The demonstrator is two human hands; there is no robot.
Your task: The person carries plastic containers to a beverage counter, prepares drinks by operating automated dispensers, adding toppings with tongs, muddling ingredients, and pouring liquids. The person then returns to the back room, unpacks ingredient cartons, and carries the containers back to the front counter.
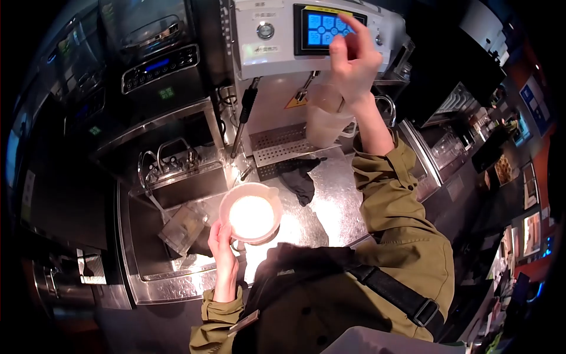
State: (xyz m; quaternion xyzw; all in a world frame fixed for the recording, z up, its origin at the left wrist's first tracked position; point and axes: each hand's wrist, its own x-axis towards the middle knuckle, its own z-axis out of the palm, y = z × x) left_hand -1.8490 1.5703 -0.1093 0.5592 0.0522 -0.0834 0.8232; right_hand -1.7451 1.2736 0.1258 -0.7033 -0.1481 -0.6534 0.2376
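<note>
My left hand (pixel 223 245) is closed around the side of a pale plastic jug (pixel 250 236) with a spout, held over the metal counter. Glare washes out what lies inside it. Raised in front of the white machine (pixel 277 56), my right hand (pixel 356 65) holds nothing. Its index finger is stretched over the lit blue touchscreen (pixel 321 29), thumb apart; whether the fingertip touches the glass I cannot tell. Below that hand, a second translucent jug (pixel 323 127) with a handle stands at the perforated drip tray (pixel 277 147), under a metal nozzle.
A crumpled black cloth (pixel 299 180) lies on the steel counter (pixel 339 206). To the left is a sink with curved taps (pixel 171 156) and a clear square container (pixel 184 230). A black-handled steam wand (pixel 246 106) hangs from the machine. A black appliance (pixel 159 68) stands behind the sink.
</note>
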